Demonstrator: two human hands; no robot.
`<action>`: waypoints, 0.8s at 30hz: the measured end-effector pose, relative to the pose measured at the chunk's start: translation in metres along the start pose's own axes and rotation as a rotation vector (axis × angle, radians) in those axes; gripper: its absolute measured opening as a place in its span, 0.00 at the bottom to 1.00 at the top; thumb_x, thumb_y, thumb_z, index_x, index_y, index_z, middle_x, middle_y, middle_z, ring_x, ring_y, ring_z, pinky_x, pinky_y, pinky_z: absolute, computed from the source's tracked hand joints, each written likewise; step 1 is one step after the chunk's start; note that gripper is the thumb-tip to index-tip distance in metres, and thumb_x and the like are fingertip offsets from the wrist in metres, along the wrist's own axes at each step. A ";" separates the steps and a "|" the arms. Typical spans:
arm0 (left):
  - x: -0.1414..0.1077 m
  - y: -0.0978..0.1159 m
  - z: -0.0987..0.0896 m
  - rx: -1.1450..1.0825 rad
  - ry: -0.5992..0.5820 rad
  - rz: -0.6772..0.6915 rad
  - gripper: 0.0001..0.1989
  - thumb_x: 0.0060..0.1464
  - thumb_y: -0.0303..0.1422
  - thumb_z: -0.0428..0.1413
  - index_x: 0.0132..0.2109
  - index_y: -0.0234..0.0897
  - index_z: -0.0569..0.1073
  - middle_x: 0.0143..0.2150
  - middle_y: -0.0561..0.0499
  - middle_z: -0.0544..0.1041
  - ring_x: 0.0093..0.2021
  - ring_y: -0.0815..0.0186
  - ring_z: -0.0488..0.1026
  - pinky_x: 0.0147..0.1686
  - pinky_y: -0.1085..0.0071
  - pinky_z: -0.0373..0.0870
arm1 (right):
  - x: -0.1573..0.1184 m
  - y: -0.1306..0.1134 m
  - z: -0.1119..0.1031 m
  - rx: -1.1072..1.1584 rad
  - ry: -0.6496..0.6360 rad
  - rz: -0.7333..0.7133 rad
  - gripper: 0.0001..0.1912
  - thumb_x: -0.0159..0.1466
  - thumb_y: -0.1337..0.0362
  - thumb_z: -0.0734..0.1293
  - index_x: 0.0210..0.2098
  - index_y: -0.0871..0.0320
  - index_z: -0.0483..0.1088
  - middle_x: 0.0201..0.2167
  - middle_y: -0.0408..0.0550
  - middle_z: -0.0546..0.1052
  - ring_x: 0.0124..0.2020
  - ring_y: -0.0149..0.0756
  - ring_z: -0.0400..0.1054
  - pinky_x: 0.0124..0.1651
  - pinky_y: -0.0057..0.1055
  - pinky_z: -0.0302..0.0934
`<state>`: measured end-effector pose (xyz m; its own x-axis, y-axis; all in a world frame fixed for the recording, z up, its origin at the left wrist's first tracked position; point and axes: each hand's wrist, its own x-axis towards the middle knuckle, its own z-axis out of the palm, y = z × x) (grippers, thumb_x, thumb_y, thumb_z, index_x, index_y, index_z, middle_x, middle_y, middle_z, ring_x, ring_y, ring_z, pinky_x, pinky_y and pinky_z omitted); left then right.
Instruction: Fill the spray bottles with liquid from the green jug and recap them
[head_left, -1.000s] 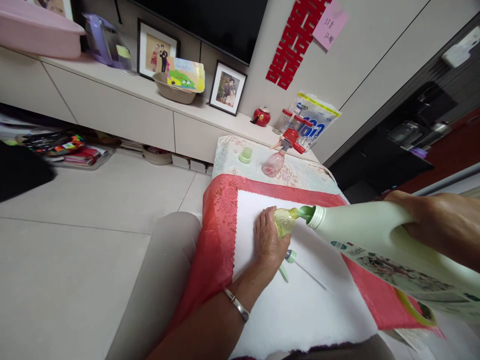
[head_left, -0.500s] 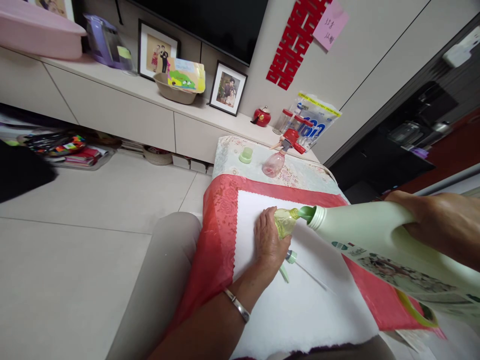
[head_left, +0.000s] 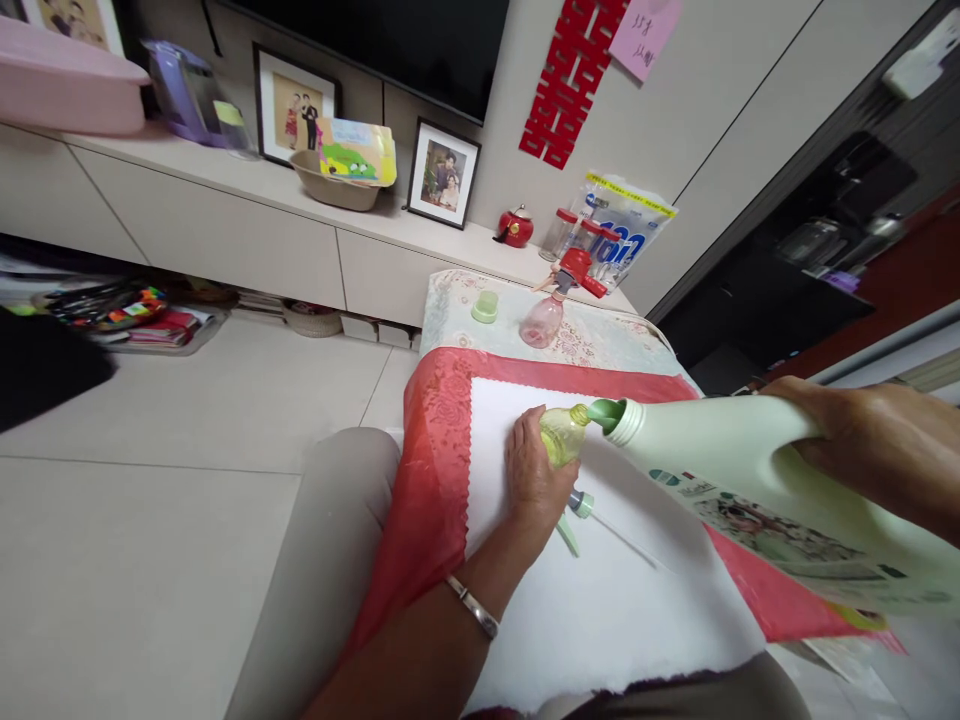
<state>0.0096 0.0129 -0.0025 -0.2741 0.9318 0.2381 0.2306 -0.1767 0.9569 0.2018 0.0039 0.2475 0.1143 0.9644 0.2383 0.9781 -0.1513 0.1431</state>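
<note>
Two grips holding snugly: right hand (head_left: 862, 425) clasping the tilted jug (head_left: 712, 430) | left hand (head_left: 534, 478) wrapping the bottle (head_left: 559, 438) over white cloth (head_left: 630, 640), neck (head_left: 579, 414) meeting or nearly meeting spout (head_left: 604, 411) | seemingly pouring, next move calling for steady aim | cap (head_left: 485, 307) sitting beyond

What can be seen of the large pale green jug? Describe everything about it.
The large pale green jug looks like smooth plastic, with a threaded neck, a darker green spout and a printed label on its side. It is uncapped. The right hand grips its handle and holds it tipped far over, partly above the white sheet; its far end runs out of the picture. The spout points at the mouth of the small yellow bottle; whether they touch is hard to tell.
</note>
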 end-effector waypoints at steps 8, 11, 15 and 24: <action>0.005 0.000 -0.003 -0.086 0.065 -0.027 0.39 0.40 0.24 0.64 0.60 0.40 0.61 0.57 0.44 0.70 0.59 0.53 0.67 0.61 0.54 0.65 | 0.001 0.026 0.022 0.229 -0.061 0.096 0.14 0.46 0.64 0.64 0.33 0.50 0.74 0.21 0.44 0.76 0.21 0.38 0.70 0.27 0.32 0.56; 0.006 0.000 -0.003 -0.088 0.060 -0.036 0.39 0.40 0.24 0.64 0.60 0.41 0.61 0.57 0.44 0.69 0.59 0.53 0.67 0.61 0.54 0.64 | 0.003 0.030 0.034 0.350 0.083 0.238 0.12 0.48 0.64 0.63 0.32 0.52 0.74 0.22 0.43 0.75 0.22 0.36 0.67 0.27 0.32 0.56; 0.008 -0.001 -0.003 -0.057 0.060 -0.055 0.39 0.37 0.23 0.64 0.58 0.42 0.62 0.56 0.46 0.70 0.59 0.52 0.68 0.62 0.53 0.64 | 0.011 0.031 0.063 0.617 0.283 0.450 0.13 0.45 0.63 0.67 0.31 0.56 0.76 0.20 0.42 0.71 0.22 0.34 0.61 0.26 0.33 0.53; 0.009 0.001 -0.004 -0.033 -0.001 -0.115 0.38 0.39 0.24 0.62 0.59 0.42 0.61 0.56 0.46 0.70 0.58 0.53 0.69 0.59 0.54 0.67 | 0.031 0.016 0.163 1.065 0.540 0.531 0.12 0.44 0.62 0.68 0.29 0.57 0.68 0.22 0.40 0.66 0.23 0.32 0.59 0.23 0.31 0.55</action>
<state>0.0037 0.0193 0.0015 -0.2960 0.9468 0.1261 0.1665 -0.0788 0.9829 0.2495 0.0671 0.1004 0.6859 0.5947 0.4194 0.5211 0.0009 -0.8535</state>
